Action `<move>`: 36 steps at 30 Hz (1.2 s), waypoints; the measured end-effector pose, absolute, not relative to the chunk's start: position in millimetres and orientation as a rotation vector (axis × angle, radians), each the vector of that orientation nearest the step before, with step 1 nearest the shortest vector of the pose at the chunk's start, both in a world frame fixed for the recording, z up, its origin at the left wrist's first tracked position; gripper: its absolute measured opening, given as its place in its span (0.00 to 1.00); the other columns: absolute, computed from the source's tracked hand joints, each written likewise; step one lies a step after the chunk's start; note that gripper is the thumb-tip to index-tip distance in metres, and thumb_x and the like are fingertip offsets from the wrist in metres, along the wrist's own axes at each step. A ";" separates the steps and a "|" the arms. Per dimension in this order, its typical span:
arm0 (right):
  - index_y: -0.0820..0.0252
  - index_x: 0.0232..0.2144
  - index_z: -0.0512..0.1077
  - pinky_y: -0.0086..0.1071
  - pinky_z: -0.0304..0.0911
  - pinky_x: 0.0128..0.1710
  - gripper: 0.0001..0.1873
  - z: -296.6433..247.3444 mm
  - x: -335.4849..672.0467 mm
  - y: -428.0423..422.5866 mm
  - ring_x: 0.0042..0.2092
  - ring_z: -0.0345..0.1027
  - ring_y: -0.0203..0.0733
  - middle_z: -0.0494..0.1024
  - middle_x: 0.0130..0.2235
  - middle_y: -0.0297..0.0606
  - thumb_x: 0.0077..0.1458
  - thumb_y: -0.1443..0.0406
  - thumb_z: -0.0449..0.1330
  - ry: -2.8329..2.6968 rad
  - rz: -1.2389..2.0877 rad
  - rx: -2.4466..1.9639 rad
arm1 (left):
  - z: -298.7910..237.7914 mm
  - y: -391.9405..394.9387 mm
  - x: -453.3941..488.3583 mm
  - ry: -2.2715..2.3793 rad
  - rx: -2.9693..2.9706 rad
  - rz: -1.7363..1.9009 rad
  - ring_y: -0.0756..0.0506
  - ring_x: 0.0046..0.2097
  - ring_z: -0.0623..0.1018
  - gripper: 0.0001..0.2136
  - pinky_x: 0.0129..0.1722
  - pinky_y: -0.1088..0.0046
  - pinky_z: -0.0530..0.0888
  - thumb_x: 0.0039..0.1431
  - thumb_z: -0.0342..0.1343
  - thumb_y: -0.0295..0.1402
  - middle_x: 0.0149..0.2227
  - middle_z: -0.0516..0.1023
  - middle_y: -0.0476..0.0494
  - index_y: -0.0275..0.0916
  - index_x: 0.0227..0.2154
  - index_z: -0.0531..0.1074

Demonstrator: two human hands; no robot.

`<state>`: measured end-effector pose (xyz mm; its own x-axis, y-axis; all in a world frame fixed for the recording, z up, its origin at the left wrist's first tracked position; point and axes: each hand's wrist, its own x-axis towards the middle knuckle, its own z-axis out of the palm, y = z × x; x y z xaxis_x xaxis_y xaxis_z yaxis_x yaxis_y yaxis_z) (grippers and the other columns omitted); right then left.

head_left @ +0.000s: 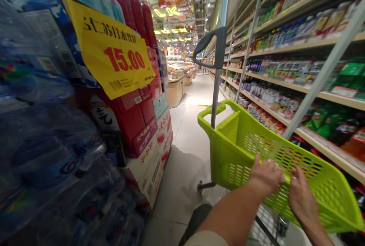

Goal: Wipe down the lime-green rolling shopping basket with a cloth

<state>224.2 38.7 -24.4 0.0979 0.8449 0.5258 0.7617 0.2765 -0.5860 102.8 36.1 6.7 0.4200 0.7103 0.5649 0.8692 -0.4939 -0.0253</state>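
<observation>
A lime-green shopping cart (222, 154) with perforated basket walls stands in front of me, angled across the aisle. My left hand (266, 175) is closed over the near side rim of its basket, thumb along the top. Just to the right, my right hand (303, 196) is closed on the same rim, and its fingertips are partly hidden. A grey looped handle (211, 50) sits on a metal pole (216, 94) rising at the basket's far end. As far as its inside shows, the basket holds no goods.
Left, stacked bottle packs (54, 154) and drink cartons (142, 124) carry a yellow price sign (111, 50) reading 15.00. Long drink shelves (299, 82) line the right side, close to the cart. A pale tiled floor (182, 132) runs ahead between them towards wooden display counters (175, 90).
</observation>
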 end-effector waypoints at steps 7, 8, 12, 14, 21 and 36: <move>0.75 0.54 0.56 0.46 0.61 0.44 0.35 -34.3 248.8 37.9 0.44 0.67 0.56 0.70 0.46 0.56 0.54 0.53 0.36 -1.815 -0.014 -1.631 | 19.5 48.4 51.8 -1.344 -2.344 -0.510 0.48 0.37 0.71 0.13 0.55 0.49 0.53 0.60 0.39 0.34 0.33 0.72 0.48 0.38 0.31 0.69; 0.75 0.53 0.57 0.46 0.62 0.42 0.34 -38.1 255.9 38.8 0.42 0.68 0.56 0.71 0.44 0.56 0.54 0.53 0.37 -1.830 -0.057 -1.645 | 27.8 48.6 36.0 -1.393 -2.318 -0.482 0.48 0.37 0.71 0.13 0.55 0.49 0.52 0.60 0.39 0.33 0.33 0.73 0.48 0.38 0.32 0.69; 0.74 0.49 0.62 0.41 0.63 0.39 0.31 -49.3 272.8 36.7 0.38 0.69 0.51 0.74 0.39 0.53 0.55 0.55 0.37 -1.864 -0.250 -1.586 | 66.8 46.0 -27.0 -1.585 -2.159 -0.452 0.46 0.44 0.70 0.12 0.57 0.49 0.48 0.59 0.40 0.28 0.43 0.72 0.43 0.37 0.39 0.67; 0.72 0.47 0.65 0.41 0.62 0.37 0.29 -50.9 270.3 34.1 0.37 0.68 0.50 0.75 0.36 0.51 0.55 0.56 0.38 -1.868 -0.349 -1.561 | 75.9 47.2 -41.6 -1.627 -2.089 -0.497 0.45 0.48 0.68 0.13 0.58 0.50 0.47 0.59 0.39 0.26 0.46 0.71 0.40 0.35 0.41 0.66; 0.68 0.47 0.65 0.40 0.58 0.38 0.24 -51.8 260.2 30.0 0.38 0.66 0.48 0.74 0.38 0.47 0.57 0.59 0.41 -1.900 -0.458 -1.542 | 49.5 53.4 -5.8 -1.536 -2.276 -0.444 0.47 0.43 0.71 0.12 0.59 0.55 0.48 0.60 0.37 0.29 0.39 0.73 0.45 0.39 0.38 0.67; 0.63 0.46 0.66 0.42 0.59 0.43 0.22 -60.2 274.9 32.0 0.43 0.65 0.46 0.74 0.42 0.45 0.56 0.60 0.42 -1.871 -0.307 -1.359 | 48.4 49.8 4.7 -1.486 -2.358 -0.493 0.50 0.47 0.70 0.09 0.59 0.58 0.48 0.58 0.42 0.28 0.43 0.74 0.48 0.41 0.37 0.66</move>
<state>274.9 32.0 -60.2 -0.1163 0.6946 0.7099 0.8851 0.3969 -0.2433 4.7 49.8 48.4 0.4028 0.8005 0.4438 0.9070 -0.4141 -0.0763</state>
